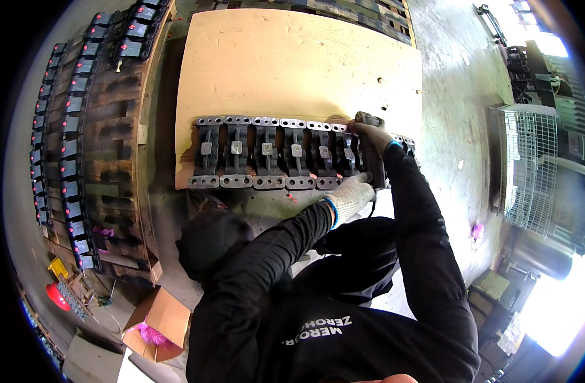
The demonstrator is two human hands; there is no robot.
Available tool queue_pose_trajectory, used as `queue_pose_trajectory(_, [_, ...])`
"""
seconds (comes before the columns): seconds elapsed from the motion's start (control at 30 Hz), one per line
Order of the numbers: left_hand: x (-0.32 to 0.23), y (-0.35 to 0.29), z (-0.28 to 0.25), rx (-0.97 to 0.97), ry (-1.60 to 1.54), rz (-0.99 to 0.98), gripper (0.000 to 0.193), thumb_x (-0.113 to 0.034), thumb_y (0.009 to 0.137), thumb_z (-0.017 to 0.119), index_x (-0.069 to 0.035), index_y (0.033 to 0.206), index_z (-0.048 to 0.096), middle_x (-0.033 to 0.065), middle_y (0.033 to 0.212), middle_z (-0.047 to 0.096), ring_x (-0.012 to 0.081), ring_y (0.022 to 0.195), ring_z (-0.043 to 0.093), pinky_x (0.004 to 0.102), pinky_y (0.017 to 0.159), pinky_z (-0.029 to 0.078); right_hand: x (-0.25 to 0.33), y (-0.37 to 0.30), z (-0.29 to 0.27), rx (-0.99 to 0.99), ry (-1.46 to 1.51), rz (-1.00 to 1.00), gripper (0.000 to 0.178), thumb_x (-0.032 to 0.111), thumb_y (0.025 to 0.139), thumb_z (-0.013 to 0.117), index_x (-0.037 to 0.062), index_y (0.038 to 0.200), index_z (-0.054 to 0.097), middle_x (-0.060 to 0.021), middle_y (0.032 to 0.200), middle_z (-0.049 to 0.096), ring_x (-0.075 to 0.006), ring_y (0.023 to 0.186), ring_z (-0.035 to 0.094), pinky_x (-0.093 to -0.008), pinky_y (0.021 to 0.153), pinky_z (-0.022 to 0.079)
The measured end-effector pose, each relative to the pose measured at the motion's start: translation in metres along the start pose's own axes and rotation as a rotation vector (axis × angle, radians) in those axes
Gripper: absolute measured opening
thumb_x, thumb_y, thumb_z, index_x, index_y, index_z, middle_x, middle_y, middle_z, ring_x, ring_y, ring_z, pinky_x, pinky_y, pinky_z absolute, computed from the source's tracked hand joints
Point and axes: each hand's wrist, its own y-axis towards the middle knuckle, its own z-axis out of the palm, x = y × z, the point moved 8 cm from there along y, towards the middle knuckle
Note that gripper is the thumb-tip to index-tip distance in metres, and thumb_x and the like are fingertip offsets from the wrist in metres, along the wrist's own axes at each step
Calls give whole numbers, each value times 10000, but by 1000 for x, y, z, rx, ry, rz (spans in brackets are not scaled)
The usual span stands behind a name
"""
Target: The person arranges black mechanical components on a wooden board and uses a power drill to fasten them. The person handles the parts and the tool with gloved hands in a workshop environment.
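Note:
A row of dark metal track links [267, 150] lies side by side on a cardboard sheet [305, 64]. Each has a crossbar between drilled end plates and a small pale patch in the middle. Toward the right end of the row, one dark link [370, 159] stands higher than its neighbours, between my gloved hands. My right hand [373, 133] closes over its far end. At its near end my left hand [351, 195] is closed against it, with the fingertips partly hidden. More links show at the right, partly covered by my right arm.
At the left, long track chains with red dots [69, 147] rest on a wooden pallet [117, 166]. An open cardboard box [157, 324] with pink plastic stands at lower left. A wire mesh cage [529, 169] is at the right. Pink scrap [476, 232] lies on the floor.

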Motion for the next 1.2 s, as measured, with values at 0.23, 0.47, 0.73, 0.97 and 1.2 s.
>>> queue_pose_trajectory(0.23, [4,-2,-1,-32,-50,-28,528,-136,860,627,-2,1364,546,224,1209,643,316,1140,597,339,993,460,32,-39,10,47,79,85,1055,351,685,892,-29,1447,269,-204,1131,614,-263,873,669,-381,713,587])
queue_pose_trajectory(0.47, [18,4,6,-18,-212,-12,389,-116,893,619,11,1259,578,147,915,619,259,903,616,335,846,507,26,-43,5,29,103,78,1052,340,683,914,-7,1460,295,-196,1167,614,-251,935,662,-359,766,582])
queue_pose_trajectory(0.73, [50,17,12,75,-316,-49,339,-113,895,627,7,1209,583,123,897,602,235,888,610,301,824,500,36,-51,16,16,37,-17,1054,371,654,918,-30,1441,343,-195,1202,609,-257,1048,633,-367,877,552])
queue_pose_trajectory(0.97, [14,-8,5,-64,-167,-60,516,-89,879,600,35,1374,523,163,1076,646,242,966,615,310,894,494,27,-48,15,33,129,8,1014,372,650,916,-19,1407,367,-189,1184,610,-255,1021,636,-370,844,562])
queue_pose_trajectory(1.2, [7,-9,18,9,-316,12,520,-40,881,570,32,1394,517,108,1262,625,217,1133,579,281,1023,426,4,-27,-12,77,-44,48,405,413,857,736,51,1020,659,-117,904,639,-217,707,652,-373,609,549])
